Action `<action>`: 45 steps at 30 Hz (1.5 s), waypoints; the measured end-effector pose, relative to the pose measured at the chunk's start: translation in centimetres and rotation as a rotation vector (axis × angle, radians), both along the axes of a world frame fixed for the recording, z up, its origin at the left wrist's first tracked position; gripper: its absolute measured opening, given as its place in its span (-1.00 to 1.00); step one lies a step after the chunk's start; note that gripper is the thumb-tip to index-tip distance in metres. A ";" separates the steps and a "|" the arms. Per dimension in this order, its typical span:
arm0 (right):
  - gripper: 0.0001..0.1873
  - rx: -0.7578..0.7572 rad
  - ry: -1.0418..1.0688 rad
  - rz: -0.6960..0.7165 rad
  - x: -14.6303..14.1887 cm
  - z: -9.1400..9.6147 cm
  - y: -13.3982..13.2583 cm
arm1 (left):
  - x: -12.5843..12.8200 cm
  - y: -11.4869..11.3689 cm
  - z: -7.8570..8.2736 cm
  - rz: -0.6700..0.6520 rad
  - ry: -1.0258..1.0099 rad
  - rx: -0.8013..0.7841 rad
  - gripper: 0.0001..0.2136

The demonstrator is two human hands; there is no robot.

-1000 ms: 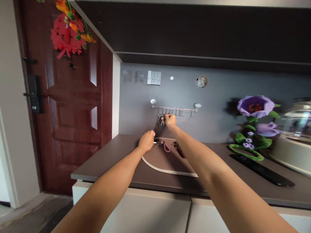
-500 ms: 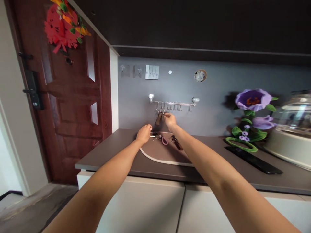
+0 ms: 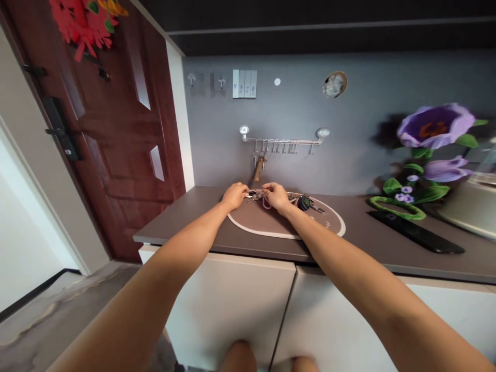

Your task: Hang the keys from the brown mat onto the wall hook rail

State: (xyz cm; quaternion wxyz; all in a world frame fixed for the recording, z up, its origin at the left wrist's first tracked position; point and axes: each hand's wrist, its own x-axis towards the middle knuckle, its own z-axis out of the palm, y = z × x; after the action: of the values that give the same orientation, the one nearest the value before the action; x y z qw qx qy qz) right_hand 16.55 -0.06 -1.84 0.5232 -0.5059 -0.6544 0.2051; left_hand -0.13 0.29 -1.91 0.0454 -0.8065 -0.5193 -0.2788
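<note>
My left hand (image 3: 235, 196) rests low over a mat (image 3: 267, 225) with a pale rim. Its fingers are bent together at a bunch of keys (image 3: 253, 197). My right hand (image 3: 277, 196) is just to the right, with its fingers curled above a pink strap loop (image 3: 266, 202); its fingertips partly hide what they touch. Behind my right wrist lie more keys and a round black fob (image 3: 304, 203). On the wall, a key ring with a brown holder (image 3: 258, 169) hangs from the left hooks of a metal hook rail (image 3: 281, 141).
Purple knitted flowers (image 3: 434, 126) stand at the right, beside a long black object (image 3: 416, 231) and a pale rounded appliance (image 3: 475, 204). A dark red door (image 3: 127, 129) is at the left. A dark cabinet (image 3: 329, 26) overhangs the counter (image 3: 174, 217).
My right hand has come down from the hanging brown key holder to the mat. That holder now hangs free on the rail. My left hand stays by the keys. The view has tilted down.
</note>
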 end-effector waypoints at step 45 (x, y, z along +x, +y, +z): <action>-0.82 0.031 -0.224 0.041 -1.0 0.5 -0.5 | 1.1 0.1 0.6 -0.288 -1.087 -0.413 -0.92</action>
State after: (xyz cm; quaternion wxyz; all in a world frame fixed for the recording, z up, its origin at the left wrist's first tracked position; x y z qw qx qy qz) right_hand 15.53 -0.54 -1.32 0.4504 -0.5038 -0.7221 0.1479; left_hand 0.94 0.40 -1.33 -0.4226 -0.6029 -0.3969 -0.5480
